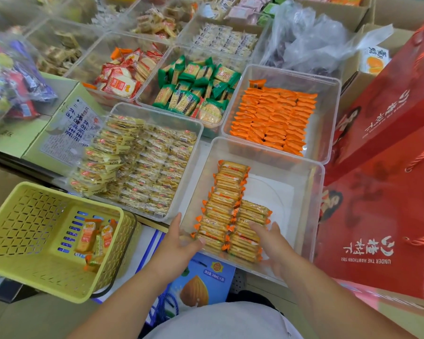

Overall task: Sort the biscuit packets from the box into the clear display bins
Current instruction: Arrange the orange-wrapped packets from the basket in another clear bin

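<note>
A: Biscuit packets, the ones with orange crimped ends: where are they?

B: In the nearest clear bin, laid side by side in two rows toward its left side. The white floor on the right is bare. A few more lie in the yellow basket off to the left.

A: And the hands?

B: Both are spread and grip nothing. The left hand sits at the bin's near left corner, fingertips against the ends of the front packets. The right hand is inside the bin, flat fingers resting on the shorter row.

A: How would you do this step well?

B: I judge it to be a squaring-up. Press gently from both sides with flat fingers so the rows close up without gaps. The film looks thin, glossy and slippery, and the biscuits inside look ridged and brittle, so a squeeze could crack them. The bin's walls are hard, smooth plastic, so slide a row against one and let it true the line.
</note>
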`<state>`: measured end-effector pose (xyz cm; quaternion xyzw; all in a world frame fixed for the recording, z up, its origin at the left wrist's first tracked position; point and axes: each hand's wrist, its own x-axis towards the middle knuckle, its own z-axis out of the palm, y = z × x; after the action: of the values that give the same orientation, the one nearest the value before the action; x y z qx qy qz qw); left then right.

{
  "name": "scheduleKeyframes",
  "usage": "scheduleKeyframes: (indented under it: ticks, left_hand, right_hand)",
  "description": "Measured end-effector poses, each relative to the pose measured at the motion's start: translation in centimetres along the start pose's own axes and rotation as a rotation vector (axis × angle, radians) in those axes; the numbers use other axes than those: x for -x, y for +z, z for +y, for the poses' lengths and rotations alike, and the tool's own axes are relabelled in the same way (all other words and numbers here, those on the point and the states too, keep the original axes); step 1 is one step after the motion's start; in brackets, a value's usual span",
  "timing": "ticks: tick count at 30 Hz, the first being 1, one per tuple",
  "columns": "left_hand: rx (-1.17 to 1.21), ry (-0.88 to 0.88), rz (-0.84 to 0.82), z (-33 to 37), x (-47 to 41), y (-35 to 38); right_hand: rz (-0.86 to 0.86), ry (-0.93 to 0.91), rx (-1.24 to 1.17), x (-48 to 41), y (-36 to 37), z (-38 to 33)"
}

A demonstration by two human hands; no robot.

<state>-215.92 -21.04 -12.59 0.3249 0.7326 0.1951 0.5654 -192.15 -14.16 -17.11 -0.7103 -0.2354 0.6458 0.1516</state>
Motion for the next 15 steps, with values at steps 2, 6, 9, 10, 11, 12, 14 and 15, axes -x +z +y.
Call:
scheduleKeyframes:
  ticks: [2, 6, 9, 10, 11, 12, 14, 15]
  left_hand:
    - [0.027, 0.003, -0.005, 0.2, 0.1, 0.1]
    - [0.070, -0.005, -0.004, 0.5, 0.2, 0.2]
    - [0.068, 0.012, 0.001, 0.4, 0.4, 0.1]
    - [0.064, 0.025, 0.006, 0.4, 0.6, -0.1]
    - [0.045, 0.042, 0.015, 0.3, 0.9, -0.5]
    - [0.012, 0.059, 0.025, 0.1, 1.2, -0.9]
    - [-0.080, 0.119, 0.057, -0.1, 2.0, -2.3]
    - [-0.116, 0.168, 0.083, -0.2, 2.5, -3.3]
  right_hand:
    - [-0.088, 0.018, -0.098, 0.6, 0.2, 0.0]
    - [-0.150, -0.006, -0.138, 1.1, 0.4, -0.5]
    - [-0.143, -0.028, -0.126, 1.7, 0.3, -0.4]
    - [-0.125, -0.051, -0.119, 2.1, 0.2, -0.4]
    - [-0.081, -0.088, -0.091, 2.3, 0.2, -0.3]
    - [-0.008, -0.137, -0.032, 2.5, 0.2, -0.3]
    - [0.167, -0.246, 0.130, 2.7, 0.4, -0.3]
    - [0.229, -0.317, 0.199, 2.9, 0.9, -0.3]
